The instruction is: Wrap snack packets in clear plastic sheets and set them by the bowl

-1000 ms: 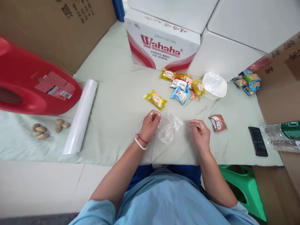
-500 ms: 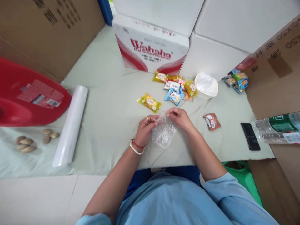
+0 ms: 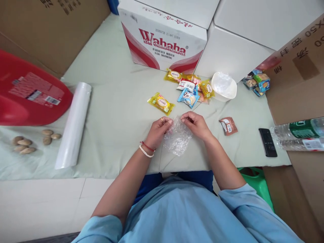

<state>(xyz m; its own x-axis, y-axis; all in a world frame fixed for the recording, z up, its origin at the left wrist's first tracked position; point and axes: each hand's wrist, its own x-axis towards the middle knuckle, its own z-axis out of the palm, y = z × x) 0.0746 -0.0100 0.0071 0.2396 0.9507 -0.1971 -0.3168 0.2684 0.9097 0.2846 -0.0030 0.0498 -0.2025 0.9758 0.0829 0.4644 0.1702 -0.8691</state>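
Observation:
A small clear plastic bag (image 3: 177,140) hangs crumpled over the pale green cloth in front of me. My left hand (image 3: 158,130) pinches its upper left edge, and my right hand (image 3: 196,125) pinches its upper right edge, the two hands close together. A yellow snack packet (image 3: 161,103) lies just beyond my left hand. A brown packet (image 3: 228,126) lies to the right of my right hand. Farther back sits a pile of several snack packets (image 3: 192,88) beside a white bowl (image 3: 224,86) lined with plastic.
A roll of plastic film (image 3: 73,125) lies at left, with a red jug (image 3: 27,96) and several nuts (image 3: 27,143) beyond it. A Wahaha carton (image 3: 162,44) and white boxes stand behind. At right are a black phone (image 3: 267,146), water bottles (image 3: 298,136) and cardboard.
My right hand came in from the right and took hold of the bag's upper edge. Both hands now grip the bag close together. The view shifted slightly.

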